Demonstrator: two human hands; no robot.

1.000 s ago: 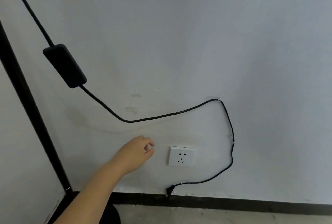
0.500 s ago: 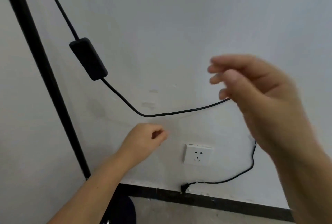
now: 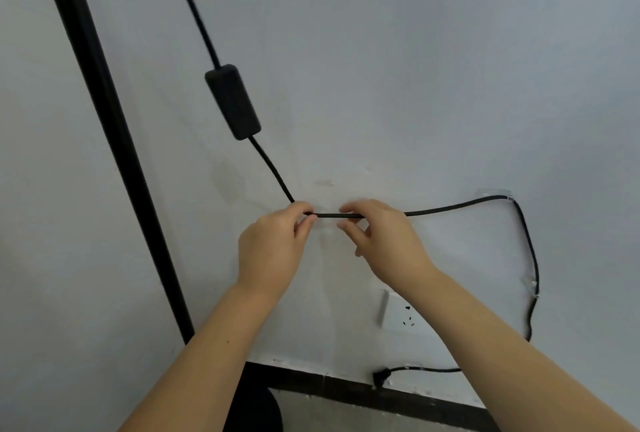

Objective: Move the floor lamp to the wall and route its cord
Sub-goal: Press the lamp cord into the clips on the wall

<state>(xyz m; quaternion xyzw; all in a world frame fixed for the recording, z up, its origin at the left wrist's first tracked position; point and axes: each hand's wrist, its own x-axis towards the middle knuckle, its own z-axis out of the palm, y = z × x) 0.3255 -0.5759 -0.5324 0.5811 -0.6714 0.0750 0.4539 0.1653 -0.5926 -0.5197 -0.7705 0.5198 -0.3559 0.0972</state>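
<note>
Both hands have a pinching grip on the black cord [image 3: 450, 207], holding a short straight run of it taut against the white wall [image 3: 415, 68]. The left hand [image 3: 273, 248] nips it between thumb and fingertips at the point where the cord bends upward; the right hand [image 3: 384, 241] nips it just beside, thumb below and fingers above, remaining fingers loosely spread.

Wall: white, with faint marks above the hands. A dark skirting strip [image 3: 346, 388] runs along its foot.

Lamp pole [image 3: 114, 141]: black, slanting across the left of the view, close to the wall.

Cord: descends from the top edge through an inline switch [image 3: 232, 101], reaches the hands, runs right to a clear clip [image 3: 493, 193], drops through a second clip [image 3: 533, 288], then loops back left. Its plug [image 3: 378, 379] lies unplugged at the skirting.

Socket [image 3: 403, 314]: white, below the right wrist, partly hidden.
</note>
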